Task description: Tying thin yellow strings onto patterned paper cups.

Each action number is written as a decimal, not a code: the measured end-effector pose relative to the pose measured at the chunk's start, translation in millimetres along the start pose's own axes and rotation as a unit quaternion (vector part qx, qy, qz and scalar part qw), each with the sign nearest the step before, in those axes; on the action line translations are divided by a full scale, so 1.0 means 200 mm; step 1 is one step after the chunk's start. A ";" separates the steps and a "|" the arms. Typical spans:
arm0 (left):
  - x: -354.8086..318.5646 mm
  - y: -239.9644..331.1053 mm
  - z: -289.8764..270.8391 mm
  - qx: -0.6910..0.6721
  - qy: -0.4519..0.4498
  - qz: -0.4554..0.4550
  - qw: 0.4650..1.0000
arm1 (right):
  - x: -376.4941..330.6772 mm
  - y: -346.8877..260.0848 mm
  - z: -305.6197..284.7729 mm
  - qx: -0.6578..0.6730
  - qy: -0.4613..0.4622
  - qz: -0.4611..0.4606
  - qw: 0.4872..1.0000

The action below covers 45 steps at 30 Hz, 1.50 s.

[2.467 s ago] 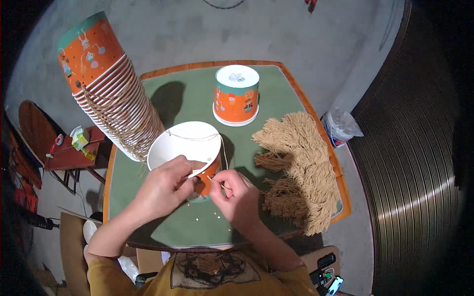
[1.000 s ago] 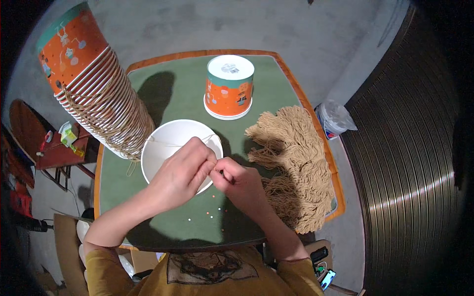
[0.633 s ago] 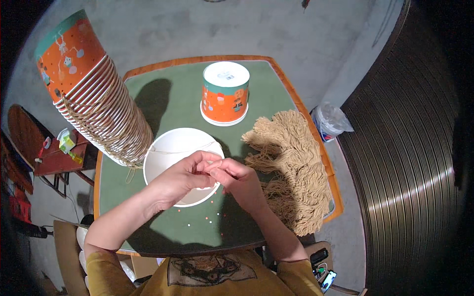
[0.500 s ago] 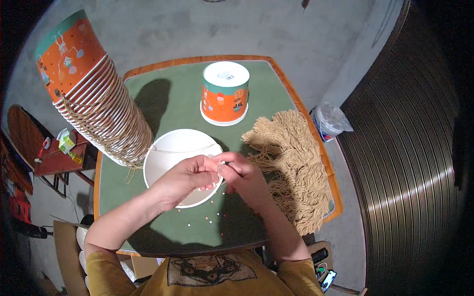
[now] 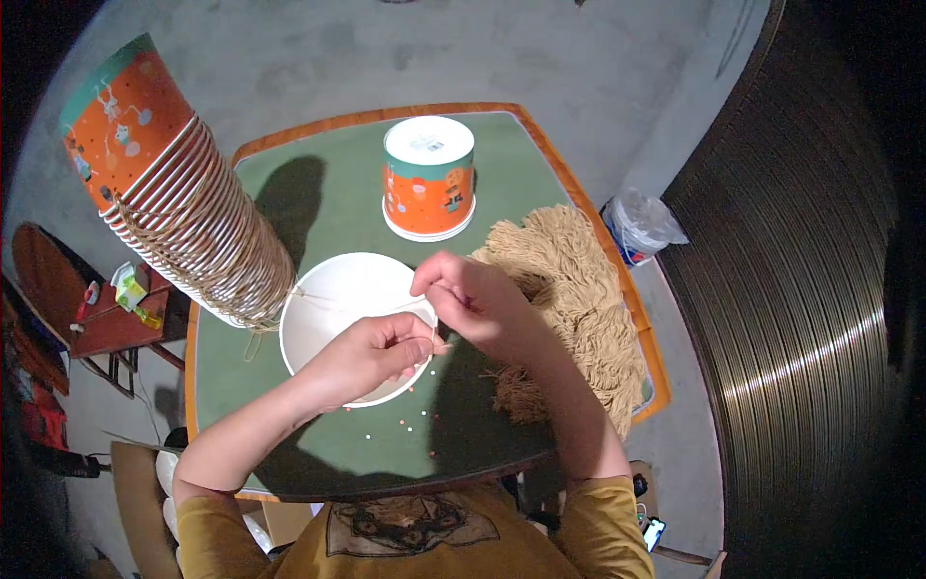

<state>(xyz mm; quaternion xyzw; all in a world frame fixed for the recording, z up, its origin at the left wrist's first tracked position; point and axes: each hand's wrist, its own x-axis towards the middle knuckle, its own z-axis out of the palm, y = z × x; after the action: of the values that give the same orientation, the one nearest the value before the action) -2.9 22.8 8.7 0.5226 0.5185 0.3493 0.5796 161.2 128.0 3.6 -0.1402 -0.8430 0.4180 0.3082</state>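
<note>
A white-lined paper bucket [image 5: 338, 282] sits in front of me, its open mouth toward me. A thin tan cord [image 5: 333, 307] runs from the left side of its rim across the opening. At the right side of the rim, my left hand [image 5: 367, 357] is closed, thumb against fingers, on the cord's end part. Just above and to the right, my right hand [image 5: 480, 304] is closed in a pinch on the cord, which stretches between the two hands. The right fingertips partly hide what they grip.
A tall leaning stack of orange buckets [image 5: 207, 227] with cords stands at left. One upturned orange bucket [image 5: 429, 193] is at the back. A bundle of tan cords [image 5: 579, 309] lies at right. Small dots [image 5: 410, 427] are scattered near the table's front edge. A pail [image 5: 639, 227] stands beyond the table.
My right hand has lifted up and away from my left, drawing out cord between them. My left hand stays by the bucket's rim. The view has shifted slightly.
</note>
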 end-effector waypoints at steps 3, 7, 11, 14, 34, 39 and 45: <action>-0.02 0.00 0.00 -0.028 -0.001 -0.011 1.000 | -0.04 0.06 0.03 0.028 0.043 0.006 0.999; -0.01 -0.01 -0.01 -0.055 0.021 -0.026 0.998 | -0.18 0.03 0.06 -0.006 0.077 0.053 0.996; 0.00 -0.01 -0.01 -0.028 0.019 -0.018 0.999 | -0.26 0.05 0.11 -0.088 0.129 -0.065 0.986; 0.01 -0.01 0.00 -0.026 0.021 -0.025 0.999 | -0.27 0.05 0.14 -0.101 0.167 -0.093 0.976; -0.05 0.00 -0.01 -0.077 0.038 -0.009 0.996 | -0.33 0.00 0.21 -0.135 0.162 -0.006 0.977; -0.07 0.01 0.00 -0.074 0.047 0.001 0.996 | -0.33 0.02 0.22 -0.120 0.189 -0.019 0.974; -0.10 0.01 0.06 0.157 0.138 0.107 0.972 | -0.32 -0.04 0.23 -0.037 0.167 0.104 0.980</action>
<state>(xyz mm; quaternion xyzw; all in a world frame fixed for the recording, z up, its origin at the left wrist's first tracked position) 4.2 0.7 13.6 0.6063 0.5829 0.3921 0.3726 182.4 63.0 -37.0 -0.3058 -0.7756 0.3870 0.3939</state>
